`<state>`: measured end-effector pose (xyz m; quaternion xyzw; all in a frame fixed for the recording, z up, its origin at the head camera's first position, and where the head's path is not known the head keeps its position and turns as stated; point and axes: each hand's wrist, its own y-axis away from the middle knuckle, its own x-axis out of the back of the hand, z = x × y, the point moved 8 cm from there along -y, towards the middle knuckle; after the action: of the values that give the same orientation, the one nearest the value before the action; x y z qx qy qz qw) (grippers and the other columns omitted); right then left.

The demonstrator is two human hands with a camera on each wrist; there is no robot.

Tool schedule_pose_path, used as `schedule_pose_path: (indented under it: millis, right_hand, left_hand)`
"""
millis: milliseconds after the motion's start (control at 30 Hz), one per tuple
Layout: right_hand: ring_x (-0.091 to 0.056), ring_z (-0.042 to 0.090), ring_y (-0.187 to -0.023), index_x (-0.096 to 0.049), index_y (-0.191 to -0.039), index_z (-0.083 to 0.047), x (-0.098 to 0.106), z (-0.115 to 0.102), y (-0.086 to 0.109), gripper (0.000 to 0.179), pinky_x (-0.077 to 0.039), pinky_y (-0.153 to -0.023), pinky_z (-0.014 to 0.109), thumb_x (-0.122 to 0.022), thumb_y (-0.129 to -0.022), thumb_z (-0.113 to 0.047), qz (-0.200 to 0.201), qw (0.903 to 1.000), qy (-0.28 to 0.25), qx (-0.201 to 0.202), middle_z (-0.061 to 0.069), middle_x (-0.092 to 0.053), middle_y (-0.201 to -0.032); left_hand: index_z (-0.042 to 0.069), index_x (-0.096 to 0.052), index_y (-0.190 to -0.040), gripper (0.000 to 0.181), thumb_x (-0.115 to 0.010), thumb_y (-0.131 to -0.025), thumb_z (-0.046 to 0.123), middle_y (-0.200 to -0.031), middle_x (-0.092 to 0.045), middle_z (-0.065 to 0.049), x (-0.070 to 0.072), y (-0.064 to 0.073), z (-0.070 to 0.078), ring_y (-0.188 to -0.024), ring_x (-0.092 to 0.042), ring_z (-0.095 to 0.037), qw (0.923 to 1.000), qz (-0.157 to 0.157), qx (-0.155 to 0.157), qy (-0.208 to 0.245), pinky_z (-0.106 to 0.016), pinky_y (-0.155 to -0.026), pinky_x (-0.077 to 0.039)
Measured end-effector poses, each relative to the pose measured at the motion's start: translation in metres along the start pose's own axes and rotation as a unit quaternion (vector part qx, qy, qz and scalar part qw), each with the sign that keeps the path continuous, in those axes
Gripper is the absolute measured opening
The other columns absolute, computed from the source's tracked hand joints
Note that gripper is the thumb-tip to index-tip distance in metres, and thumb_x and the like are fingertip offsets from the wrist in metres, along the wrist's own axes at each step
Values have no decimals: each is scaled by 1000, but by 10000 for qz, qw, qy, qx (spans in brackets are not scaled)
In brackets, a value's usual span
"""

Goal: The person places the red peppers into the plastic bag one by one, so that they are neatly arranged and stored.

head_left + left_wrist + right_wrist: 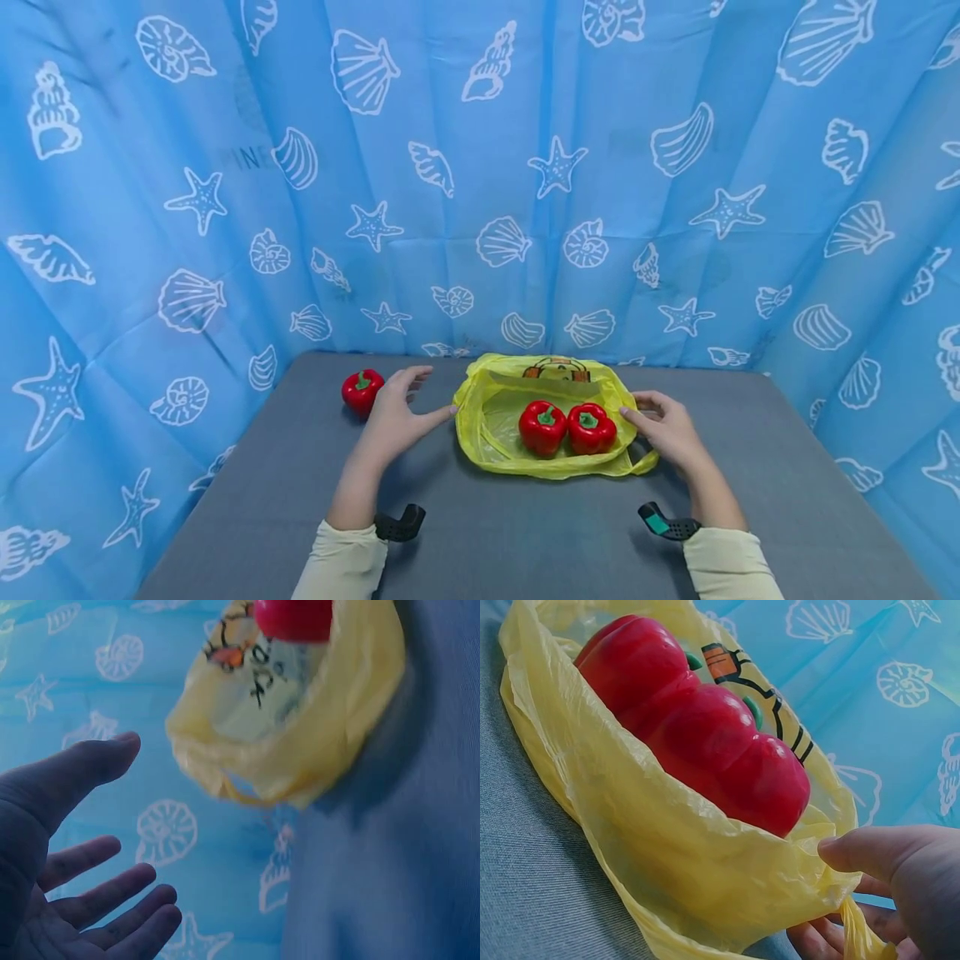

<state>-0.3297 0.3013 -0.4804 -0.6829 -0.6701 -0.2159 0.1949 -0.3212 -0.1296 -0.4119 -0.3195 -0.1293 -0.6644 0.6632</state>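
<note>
A yellow plastic bag [487, 450] lies spread with its mouth facing up, a printed design on its far side. Inside it, two red bell peppers [542, 428] with green stems sit side by side. My right hand [667, 427] pinches the bag's right rim, thumb on the inner side and fingers behind, as the right wrist view shows. A third bell pepper [362, 392] rests on the table left of the bag. Close to it is my left hand [82, 847], fingers spread and holding nothing, its thumb pointing toward the bag's left rim.
The grey cloth-covered table [480, 542] reaches back to a blue curtain [465, 167] printed with white shells and starfish, which also hangs along both sides. Black bands with camera mounts [401, 523] sit on both wrists, below the hands.
</note>
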Motion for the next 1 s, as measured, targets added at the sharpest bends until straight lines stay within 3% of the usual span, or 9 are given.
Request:
schedule_pose_path:
  millis: [200,300,567,767,1000]
  right_hand:
    - [-59,50,-136,-51,-149,4,-2,2,-1,63,-61,-100,48,-63,-107,-40,39,10000,-18,-25,31,-56,-146]
    - [-59,48,-135,-51,-150,4,-2,2,-1,64,-62,-99,46,-64,-107,-41,24,10000,-62,-39,31,-56,-147]
    - [-60,48,-134,-49,-151,7,5,-1,-3,65,-64,-94,41,-64,-107,-40,48,9999,-41,133,32,-56,-146]
    - [-60,48,-134,-50,-150,6,6,-1,-5,65,-64,-94,41,-64,-107,-41,16,9999,-62,116,32,-56,-146]
    - [-60,48,-135,-51,-149,5,2,0,-4,64,-64,-95,38,-64,-107,-40,12,10000,-22,2,31,-57,-146]
  left_hand:
    - [9,-55,-151,76,-87,-89,40,-148,-59,-16,24,-3,-22,-136,-56,-38,9989,-4,42,-467,-59,-110,-53]
    - [9,-54,-151,76,-85,-90,41,-148,-59,-18,39,-4,-32,-136,-56,-40,9977,143,85,-653,-60,-107,-55]
    - [11,-53,-151,73,-85,-91,36,-149,-55,-20,72,-4,-51,-136,-54,-42,9965,739,270,-298,-60,-99,-60]
    - [8,-52,-151,71,-84,-92,31,-149,-55,-21,81,-2,-67,-134,-55,-43,9938,995,480,-155,-60,-106,-56]
    - [6,-49,-152,75,-85,-91,29,-151,-53,-22,81,0,-86,-139,-51,-42,9926,973,721,-121,-60,-112,-52]
